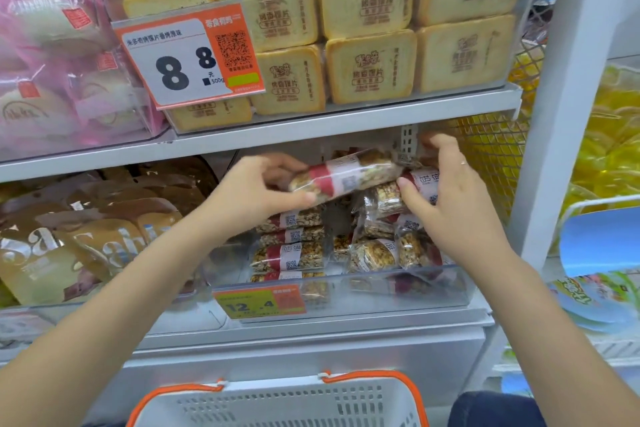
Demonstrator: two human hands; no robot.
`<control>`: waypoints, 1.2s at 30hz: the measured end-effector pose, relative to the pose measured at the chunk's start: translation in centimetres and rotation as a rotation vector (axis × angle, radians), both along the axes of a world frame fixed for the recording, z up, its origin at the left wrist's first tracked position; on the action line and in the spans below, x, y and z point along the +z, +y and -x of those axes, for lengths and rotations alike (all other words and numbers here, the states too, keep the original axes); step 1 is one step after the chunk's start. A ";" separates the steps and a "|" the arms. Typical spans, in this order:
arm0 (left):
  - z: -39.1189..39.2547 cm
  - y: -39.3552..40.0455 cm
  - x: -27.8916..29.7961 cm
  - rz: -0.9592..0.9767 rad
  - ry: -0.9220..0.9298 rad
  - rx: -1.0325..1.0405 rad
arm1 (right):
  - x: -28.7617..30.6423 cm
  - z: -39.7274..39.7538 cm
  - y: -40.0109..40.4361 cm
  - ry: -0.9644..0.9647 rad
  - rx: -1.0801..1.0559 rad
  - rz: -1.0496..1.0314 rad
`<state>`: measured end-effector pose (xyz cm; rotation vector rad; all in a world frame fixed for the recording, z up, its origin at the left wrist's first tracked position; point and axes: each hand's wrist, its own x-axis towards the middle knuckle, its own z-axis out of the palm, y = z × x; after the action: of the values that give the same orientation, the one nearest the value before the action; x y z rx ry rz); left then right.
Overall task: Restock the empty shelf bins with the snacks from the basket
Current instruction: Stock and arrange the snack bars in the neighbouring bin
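A clear shelf bin on the middle shelf holds several wrapped nut-and-grain snack bars with red and white labels. My left hand grips one end of a snack bar held above the pile. My right hand reaches into the bin's right side, its fingers over the bar's far end and its thumb pressing another bar. The white basket with orange handles stands below, at the bottom edge; its contents are out of view.
Above sits a bin of toast-shaped packs with an orange price tag. Brown pouches fill the bin to the left, pink bags above them. A white upright post and yellow packs lie to the right.
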<state>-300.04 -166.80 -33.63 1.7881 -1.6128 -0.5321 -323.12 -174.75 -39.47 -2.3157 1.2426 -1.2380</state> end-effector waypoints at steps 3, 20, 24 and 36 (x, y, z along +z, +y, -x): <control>-3.6 1.3 -0.6 -0.142 -0.151 0.035 | 0.1 -0.4 0.0 0.018 -0.022 0.015; -4.4 -2.4 -5.9 -0.473 -1.184 -0.057 | 0.2 -0.2 0.2 0.098 -0.034 -0.003; -4.5 -2.0 -5.8 -0.385 -1.013 -0.077 | 0.2 -0.3 0.0 0.132 -0.039 0.012; -4.3 -1.4 -6.6 -0.234 -0.701 -0.093 | 0.8 1.6 0.1 0.406 -0.099 -0.137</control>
<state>-295.71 -168.24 -40.26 2.2374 -2.1736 -0.1276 -324.68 -174.64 -38.67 -2.5049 1.5284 -0.6964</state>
